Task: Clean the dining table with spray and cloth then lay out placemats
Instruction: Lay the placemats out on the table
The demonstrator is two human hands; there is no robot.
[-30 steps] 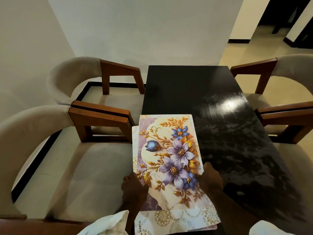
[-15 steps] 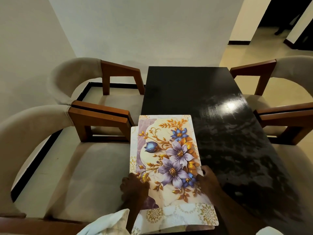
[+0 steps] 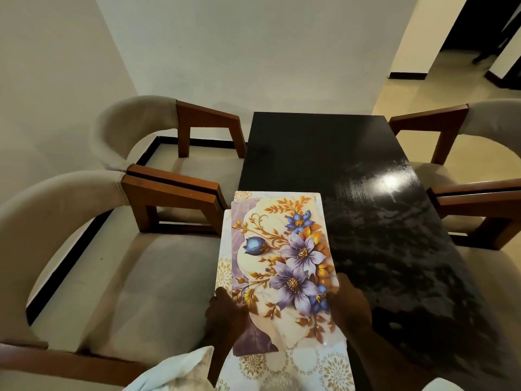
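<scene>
1. The left hand (image 3: 225,314) is pinching the left edge of the flowered placemat (image 3: 290,249), and the right hand (image 3: 351,303) is gripping its right edge, thumb on top.
2. That placemat is lying on other patterned placemats (image 3: 310,368), which are showing beneath its near, left and far edges.
3. The pile is sitting along the near left side of the dark surface (image 3: 324,153), which is shining with streaks on the right.
4. A white cloth (image 3: 174,371) is lying just beside the left wrist.
5. Two padded chairs (image 3: 127,277) are crowding the left side, and two more (image 3: 479,122) are standing on the right.
</scene>
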